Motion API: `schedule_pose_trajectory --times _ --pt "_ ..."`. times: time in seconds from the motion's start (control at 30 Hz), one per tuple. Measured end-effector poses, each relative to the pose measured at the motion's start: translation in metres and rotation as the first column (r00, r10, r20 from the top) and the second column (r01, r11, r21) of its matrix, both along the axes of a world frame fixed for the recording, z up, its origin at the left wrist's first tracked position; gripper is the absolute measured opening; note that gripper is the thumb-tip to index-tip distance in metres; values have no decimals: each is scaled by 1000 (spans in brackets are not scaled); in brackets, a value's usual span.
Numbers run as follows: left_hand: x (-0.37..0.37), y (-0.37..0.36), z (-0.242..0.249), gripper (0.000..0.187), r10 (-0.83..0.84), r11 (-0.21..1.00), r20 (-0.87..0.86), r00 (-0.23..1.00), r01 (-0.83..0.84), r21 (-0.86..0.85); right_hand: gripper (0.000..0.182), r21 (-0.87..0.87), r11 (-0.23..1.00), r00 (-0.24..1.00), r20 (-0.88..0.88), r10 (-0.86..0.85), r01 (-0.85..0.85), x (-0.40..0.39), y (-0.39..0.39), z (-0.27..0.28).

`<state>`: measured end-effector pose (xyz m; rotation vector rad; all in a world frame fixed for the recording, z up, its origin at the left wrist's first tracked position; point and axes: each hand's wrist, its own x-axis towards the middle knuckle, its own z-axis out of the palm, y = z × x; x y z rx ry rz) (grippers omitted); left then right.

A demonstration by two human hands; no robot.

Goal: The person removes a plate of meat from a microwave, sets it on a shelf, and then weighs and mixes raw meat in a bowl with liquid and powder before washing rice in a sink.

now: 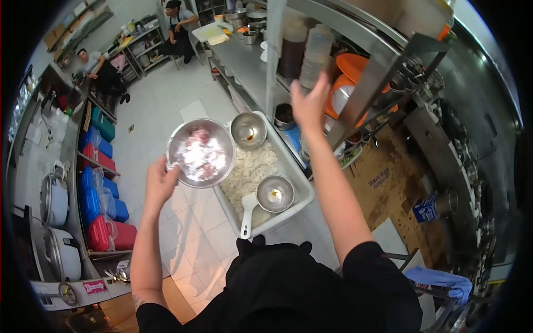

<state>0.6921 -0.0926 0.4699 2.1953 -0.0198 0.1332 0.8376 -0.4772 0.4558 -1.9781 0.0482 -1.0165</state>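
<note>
My left hand (162, 181) grips the rim of a steel mixing bowl (173, 133), thumb over its edge. Inside lie pinkish pieces like raw meat (201, 135), partly covered by white powder (200, 160). My right hand (312, 105), a little blurred, is raised by the shelf with its fingers spread and nothing in them. Nearest to it are stacked clear plastic containers (317, 53) and orange dishes (355, 67). Below, a large white tub (302, 194) holds a crumbly white mass (252, 166). Two small steel bowls (248, 130) with some residue and a white scoop (248, 217) rest on that mass.
A metal shelf post (361, 91) stands close to my right forearm. The steel counter (239, 61) runs away beyond the tub. Flattened cardboard (383, 183) covers the floor at right. Coloured bins (111, 236) and rice cookers (64, 252) line the left. Two people (180, 28) sit farther back.
</note>
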Motion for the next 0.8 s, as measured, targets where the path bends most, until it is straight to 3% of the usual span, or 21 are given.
schedule_pose_trajectory --times 0.03,0.07,0.1,0.13,0.2,0.27,0.3,0.33,0.37,0.4,0.47,0.6,0.67,0.8 --pt "0 16 0 19 14 1000 3 1000 -14 -3 100 -104 966 957 200 -211 235 47 -10 5" --pt "0 32 0 20 68 997 -1 998 -68 -24 107 34 975 967 129 -221 218 76 -16 12" --pt "-1 46 -1 21 122 992 -6 992 -122 -42 108 88 939 940 43 -338 333 103 -21 11" --pt "0 55 -4 21 140 989 -5 990 -140 -40 99 141 936 939 78 -334 321 121 -32 8" --pt "5 66 -16 20 176 968 -17 984 -176 -181 77 187 957 956 148 -252 223 133 -38 1" --pt "10 76 -31 21 158 969 1 987 -155 -194 70 50 988 965 214 -152 145 116 -30 3" --pt "15 82 -42 20 147 969 23 989 -139 -206 66 -101 988 962 258 -89 118 97 -11 9" --pt "19 82 -42 20 175 981 24 984 -172 -94 62 -247 964 953 302 -20 98 74 6 19" --pt "22 81 -40 21 197 980 24 980 -197 22 55 -438 899 931 336 139 24 55 18 26" --pt "24 79 -37 21 226 974 25 974 -227 22 53 -593 803 911 295 288 -62 44 26 29" --pt "26 72 -33 22 181 975 -10 983 -181 -126 51 -792 592 875 172 453 -151 21 45 47" --pt "25 69 -26 23 215 965 -35 976 -218 -144 49 -830 519 872 89 481 -202 13 48 59" --pt "26 75 -33 22 213 965 -16 977 -213 -152 45 -889 397 863 4 506 -229 11 44 65" --pt "16 85 -33 21 242 960 -19 970 -242 -143 45 -891 399 874 4 485 -217 6 36 66"
